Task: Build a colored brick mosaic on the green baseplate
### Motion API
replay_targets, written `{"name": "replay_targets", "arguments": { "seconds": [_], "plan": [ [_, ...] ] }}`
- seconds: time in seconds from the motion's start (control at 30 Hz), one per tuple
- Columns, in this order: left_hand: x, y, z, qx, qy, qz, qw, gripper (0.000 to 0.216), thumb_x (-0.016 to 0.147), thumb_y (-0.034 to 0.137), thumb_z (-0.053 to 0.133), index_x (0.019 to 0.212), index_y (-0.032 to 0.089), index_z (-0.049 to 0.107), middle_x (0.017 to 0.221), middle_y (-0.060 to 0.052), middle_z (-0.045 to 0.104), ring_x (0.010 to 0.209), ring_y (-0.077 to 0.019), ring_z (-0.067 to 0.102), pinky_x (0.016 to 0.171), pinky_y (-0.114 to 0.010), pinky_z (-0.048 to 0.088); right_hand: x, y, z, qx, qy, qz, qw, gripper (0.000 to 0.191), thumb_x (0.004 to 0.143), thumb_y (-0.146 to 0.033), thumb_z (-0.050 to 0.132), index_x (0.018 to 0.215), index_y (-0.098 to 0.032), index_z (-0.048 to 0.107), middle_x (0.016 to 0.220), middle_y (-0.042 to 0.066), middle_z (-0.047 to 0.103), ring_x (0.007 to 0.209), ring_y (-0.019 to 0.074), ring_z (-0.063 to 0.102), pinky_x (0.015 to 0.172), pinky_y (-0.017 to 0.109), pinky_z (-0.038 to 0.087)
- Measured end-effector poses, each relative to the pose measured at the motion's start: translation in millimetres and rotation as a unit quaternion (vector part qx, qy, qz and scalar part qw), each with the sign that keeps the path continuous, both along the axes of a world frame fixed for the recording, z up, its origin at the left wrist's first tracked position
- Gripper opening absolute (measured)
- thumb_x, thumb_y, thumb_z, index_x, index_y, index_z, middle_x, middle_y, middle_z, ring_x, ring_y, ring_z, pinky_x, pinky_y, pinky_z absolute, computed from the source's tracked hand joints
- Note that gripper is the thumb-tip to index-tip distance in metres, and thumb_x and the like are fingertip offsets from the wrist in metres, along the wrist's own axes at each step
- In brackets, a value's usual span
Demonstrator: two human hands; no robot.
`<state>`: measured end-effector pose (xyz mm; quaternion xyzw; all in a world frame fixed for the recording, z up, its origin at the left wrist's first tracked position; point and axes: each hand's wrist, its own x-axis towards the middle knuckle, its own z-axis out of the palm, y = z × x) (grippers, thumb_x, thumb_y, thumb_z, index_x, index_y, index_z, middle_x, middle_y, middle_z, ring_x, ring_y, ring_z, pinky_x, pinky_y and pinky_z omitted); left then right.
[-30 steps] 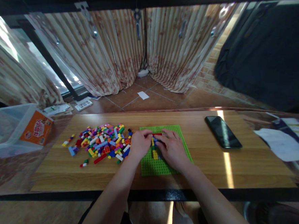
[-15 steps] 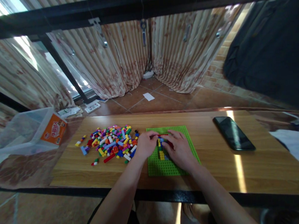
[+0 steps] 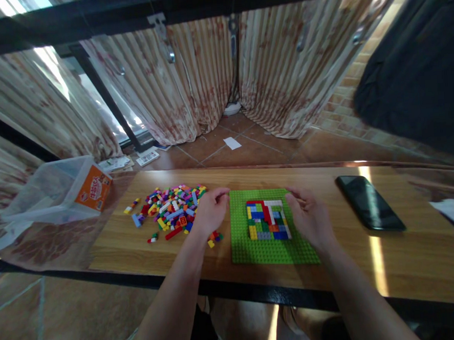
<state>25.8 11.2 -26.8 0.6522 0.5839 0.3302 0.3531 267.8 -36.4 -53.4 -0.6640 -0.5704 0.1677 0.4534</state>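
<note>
A green studded baseplate (image 3: pixel 242 253) lies on the table with a low, roughly square build of toy bricks (image 3: pixel 269 221) in its middle. Red, white, blue, yellow and grey bricks form the build, and a red and a white piece cross its top. My left hand (image 3: pixel 212 209) is by the plate's left edge, thumb and forefinger pointing toward it, with nothing visible in them. Over the plate's right side, my right hand (image 3: pixel 308 213) is beside the build. Its fingers are loosely bent and apart, slightly blurred, and no brick shows in them.
A heap of loose bricks (image 3: pixel 173 209) spreads over the wooden table (image 3: pixel 140 257) at the left, with a few strays near my left forearm. A dark phone (image 3: pixel 369 202) lies at the right. Beyond the left end stands a clear plastic bin (image 3: pixel 55 191) with an orange label.
My hands have parted from over the build, the left drawing off leftward and the right rightward. More of the build now shows between them. The whole view has shifted a little.
</note>
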Motion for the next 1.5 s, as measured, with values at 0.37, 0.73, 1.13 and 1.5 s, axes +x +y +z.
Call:
{"name": "replay_targets", "arguments": {
  "seconds": [0.37,0.73,1.13,1.5],
  "plan": [
    [-26.7,6.6,5.6,0.146,0.278,0.02,0.949,0.032,0.084,0.008,0.05,0.106,0.018,0.071,0.11,-0.009,0.072,0.108,-0.0232,0.064,0.103,-0.037,0.045,-9.4,-1.0,6.0,0.011,-0.038,0.01,0.999,0.036,0.088,-0.042,0.05,0.103,-0.017,0.071,0.104,0.013,0.07,0.098,0.0265,0.065,0.091,0.047,0.051],
    [-4.3,7.3,-5.6,0.093,0.368,0.012,0.925,0.023,0.084,0.012,0.053,0.098,0.015,0.07,0.102,-0.013,0.07,0.1,-0.0241,0.064,0.093,-0.035,0.047,-8.4,-1.3,6.9,0.009,-0.054,0.012,0.998,0.032,0.086,-0.039,0.053,0.101,-0.017,0.072,0.097,0.011,0.071,0.092,0.0251,0.065,0.09,0.045,0.051],
    [2.5,3.8,4.7,0.052,-0.045,0.009,0.998,0.021,0.082,0.017,0.061,0.101,0.016,0.071,0.1,-0.007,0.073,0.093,-0.0169,0.066,0.091,-0.033,0.051,-0.5,-3.4,18.4,0.062,0.024,-0.027,0.997,0.027,0.087,-0.038,0.055,0.099,-0.02,0.072,0.1,0.009,0.072,0.089,0.0224,0.067,0.086,0.043,0.054],
    [42.0,-28.9,9.5,-0.244,-0.45,-0.114,0.852,0.035,0.066,0.025,0.08,0.1,0.015,0.073,0.09,-0.004,0.071,0.074,-0.0093,0.061,0.073,-0.023,0.048,-34.4,-14.8,27.1,0.052,0.028,0.243,0.968,0.029,0.094,-0.032,0.051,0.116,-0.027,0.069,0.121,0.007,0.066,0.114,0.0211,0.061,0.101,0.042,0.048]
  ]
}}
